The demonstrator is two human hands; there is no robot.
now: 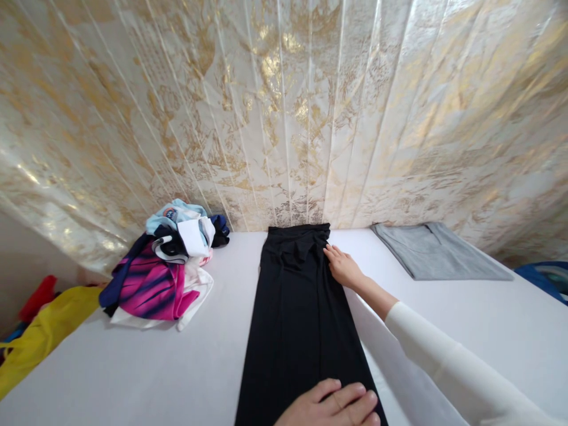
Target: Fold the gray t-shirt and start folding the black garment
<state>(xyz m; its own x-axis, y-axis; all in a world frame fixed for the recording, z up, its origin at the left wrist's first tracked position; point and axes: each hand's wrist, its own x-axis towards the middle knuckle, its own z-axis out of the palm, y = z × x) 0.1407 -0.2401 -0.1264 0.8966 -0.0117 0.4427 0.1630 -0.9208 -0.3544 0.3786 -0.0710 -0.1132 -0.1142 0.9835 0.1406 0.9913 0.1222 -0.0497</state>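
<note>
Long black pants (298,313) lie stretched out on the white table surface, with the waistband at the far end by the curtain. Small folds bunch the cloth just below the waistband. My right hand (345,267), in a white sleeve, rests at the right edge of the pants near the waist, its fingers stretched out. At the bottom of the view, my left hand (335,407) lies over the lower part of the pants with its fingers extended. The near end of the pants runs out of view.
A heap of mixed clothes (155,278) sits at the left. A folded grey garment (437,251) lies at the right. Yellow cloth (53,319) is beyond the left edge, blue cloth (544,279) at the far right. A gold-patterned curtain (284,118) hangs behind.
</note>
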